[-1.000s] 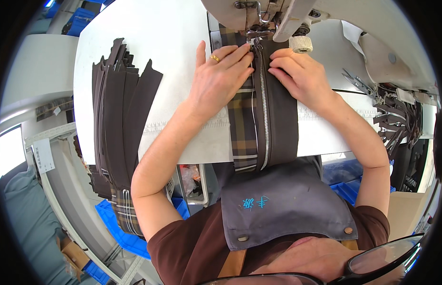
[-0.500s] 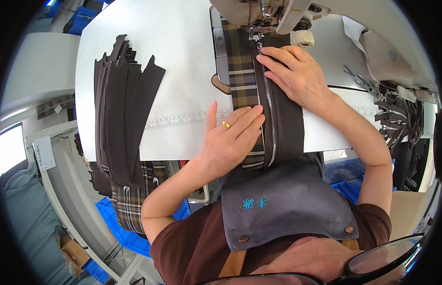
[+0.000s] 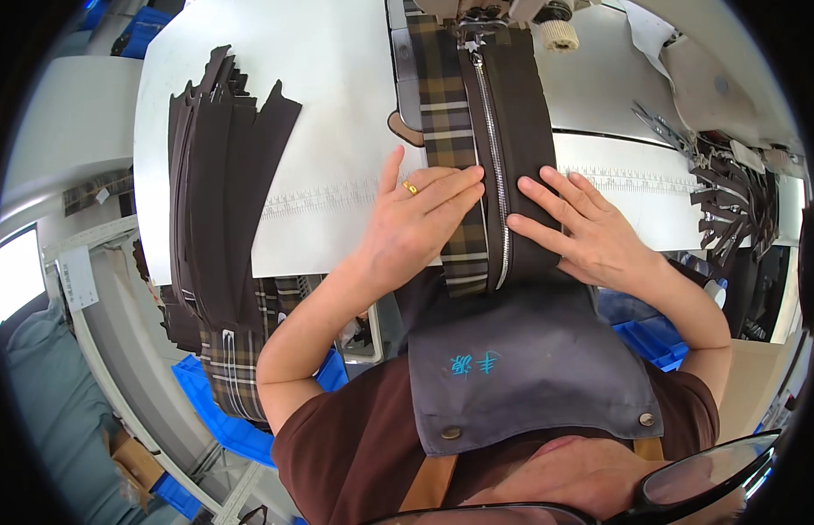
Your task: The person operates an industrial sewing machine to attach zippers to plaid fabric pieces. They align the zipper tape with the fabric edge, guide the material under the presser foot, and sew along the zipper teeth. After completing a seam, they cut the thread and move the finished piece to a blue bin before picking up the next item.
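Note:
A long strip of sewing work lies on the table, its far end under the presser foot [image 3: 473, 38] of a sewing machine. Its left side is plaid fabric [image 3: 445, 118], its right side dark brown fabric [image 3: 527, 114], and a metal zipper [image 3: 492, 140] runs lengthwise between them. My left hand [image 3: 411, 220] lies with straight fingers on the plaid part, tips beside the zipper's left edge. On the brown part rests my right hand [image 3: 590, 229], fingers spread flat, one fingertip close to the zipper teeth. Neither hand grips anything.
Dark brown strips [image 3: 219, 175] hang over the table's left front edge, above plaid pieces with zippers [image 3: 236, 372]. Scissors [image 3: 660, 127] and a bunch of zippers [image 3: 735, 197] lie at right. Blue bins [image 3: 219, 411] stand below. A printed ruler [image 3: 319, 197] crosses the table.
My right hand has come back from beside the presser foot toward me, spreading its fingers on the brown fabric. My left hand has shifted slightly away from me along the plaid edge.

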The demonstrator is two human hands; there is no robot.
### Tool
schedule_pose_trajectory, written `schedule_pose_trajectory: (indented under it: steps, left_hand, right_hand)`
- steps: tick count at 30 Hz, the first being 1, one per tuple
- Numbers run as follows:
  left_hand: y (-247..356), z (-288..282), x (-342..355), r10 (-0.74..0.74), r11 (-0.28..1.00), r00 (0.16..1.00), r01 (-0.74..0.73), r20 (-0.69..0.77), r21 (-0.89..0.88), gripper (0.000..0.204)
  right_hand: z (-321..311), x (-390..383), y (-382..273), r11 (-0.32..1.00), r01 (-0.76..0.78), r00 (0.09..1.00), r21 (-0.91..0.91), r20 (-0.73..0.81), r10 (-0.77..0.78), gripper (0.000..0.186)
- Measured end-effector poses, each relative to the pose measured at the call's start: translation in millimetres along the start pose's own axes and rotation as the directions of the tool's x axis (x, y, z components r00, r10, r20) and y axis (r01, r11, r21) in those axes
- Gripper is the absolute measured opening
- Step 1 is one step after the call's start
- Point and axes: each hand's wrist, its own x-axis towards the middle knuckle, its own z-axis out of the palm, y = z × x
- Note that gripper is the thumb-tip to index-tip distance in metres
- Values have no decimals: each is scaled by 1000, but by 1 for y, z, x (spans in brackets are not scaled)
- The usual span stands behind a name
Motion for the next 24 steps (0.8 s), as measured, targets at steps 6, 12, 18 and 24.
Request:
schedule_pose_trajectory:
  steps: [6,12,18,24]
  left_hand:
    - [-2,-1,0,15,1000,1000,-15,-18,6,20]
    - [0,-2,1,19,999,1000,-19,12,25,20]
    - [11,-6,-4,7,997,999,-10,45,71,22]
    - [25,-6,-14,32,996,999,-35,36,81,21]
  right_hand:
    - [14,0,-3,927,150,914,344,-406,3,75]
    - [3,2,-12,979,-50,998,198,-31,57,69]
    - [-4,28,23,956,-22,898,294,-414,148,25]
    - [24,82,56,993,-100,810,-70,-585,40,32]
